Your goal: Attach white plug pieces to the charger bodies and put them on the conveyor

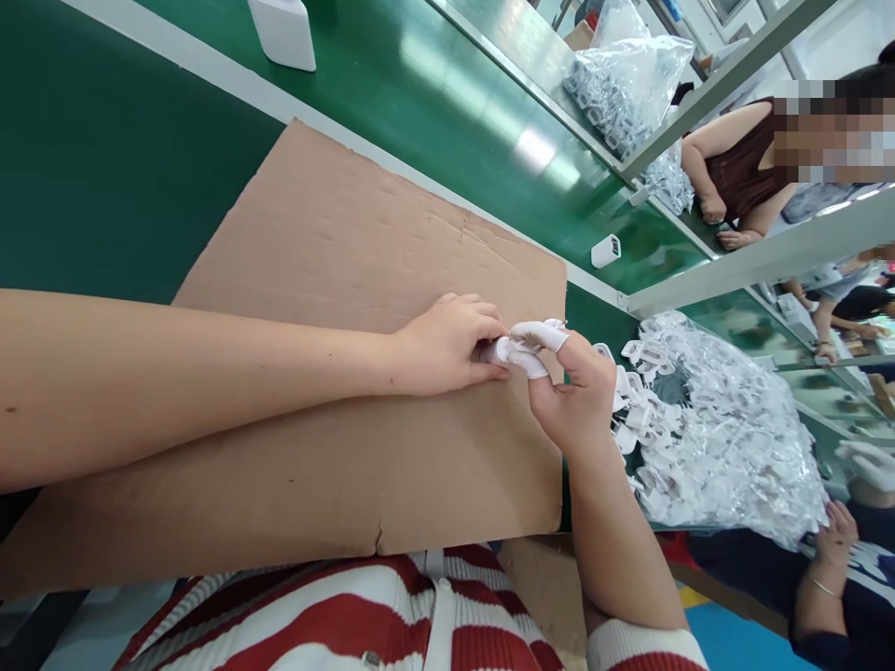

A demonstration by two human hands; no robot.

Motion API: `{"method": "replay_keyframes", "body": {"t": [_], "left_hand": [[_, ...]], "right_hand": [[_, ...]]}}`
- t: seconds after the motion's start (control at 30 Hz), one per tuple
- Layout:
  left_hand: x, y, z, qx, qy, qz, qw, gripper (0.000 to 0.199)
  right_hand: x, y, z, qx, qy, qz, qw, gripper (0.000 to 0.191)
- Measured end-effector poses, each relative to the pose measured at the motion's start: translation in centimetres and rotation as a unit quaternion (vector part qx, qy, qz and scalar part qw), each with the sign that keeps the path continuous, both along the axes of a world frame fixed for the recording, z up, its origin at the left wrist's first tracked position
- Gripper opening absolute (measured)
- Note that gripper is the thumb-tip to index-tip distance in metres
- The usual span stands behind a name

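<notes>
Clock positions are read from the small white rounded plastic piece (502,350), located above the corrugated brown cardboard sheet (350,233), near its edge at 3 o'clock. The sheet lies on the dark green table (104,158).

Left hand (447,345): bare, adjacent at 9 o'clock. Its grip is closed around the piece, thumb on the lower side and fingers on the upper side.

Right hand (580,387): adjacent at 3 o'clock, with white finger cots (542,334) on thumb and forefinger. Its grip is pinched closed on the opposite end of the piece; exact contact is hard to separate, white against white.

Loose white plastic parts (640,410) lie just beyond the right hand, between 3 and 4 o'clock. Next to them is a large clear plastic bag (734,438) filled with similar white parts.

A white box-shaped unit with a dark end opening (605,251) lies between 1 and 2 o'clock, on the glossy green strip (433,102). A larger white block-shaped object (283,35) is toward 11 o'clock, cut off by the frame.

A co-worker in a dark sleeveless top (745,158) is at 2 o'clock.
</notes>
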State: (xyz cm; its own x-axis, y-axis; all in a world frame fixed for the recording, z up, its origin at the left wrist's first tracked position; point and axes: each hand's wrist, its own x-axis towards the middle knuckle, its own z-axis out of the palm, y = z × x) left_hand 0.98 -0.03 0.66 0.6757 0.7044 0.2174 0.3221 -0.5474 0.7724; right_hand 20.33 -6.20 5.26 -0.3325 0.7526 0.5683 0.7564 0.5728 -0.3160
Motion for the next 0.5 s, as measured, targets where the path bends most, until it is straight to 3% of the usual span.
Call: {"method": "replay_keyframes", "body": {"t": [0.33, 0.43, 0.5], "left_hand": [[0.1, 0.1, -0.2, 0.001, -0.016, 0.013, 1.000, 0.027], [0.2, -0.1, -0.4, 0.023, -0.016, 0.021, 0.999, 0.030], [0.1, -0.4, -0.4, 0.038, -0.024, 0.024, 0.999, 0.031]], "right_hand": [[-0.4, -0.9, -1.6, 0.054, -0.028, -0.060, 0.996, 0.029], [-0.9, -1.1, -1.9, 0.022, 0.015, -0.068, 0.997, 0.029], [-0.9, -1.0, -2.0, -0.044, 0.083, -0.083, 0.992, 0.035]]}}
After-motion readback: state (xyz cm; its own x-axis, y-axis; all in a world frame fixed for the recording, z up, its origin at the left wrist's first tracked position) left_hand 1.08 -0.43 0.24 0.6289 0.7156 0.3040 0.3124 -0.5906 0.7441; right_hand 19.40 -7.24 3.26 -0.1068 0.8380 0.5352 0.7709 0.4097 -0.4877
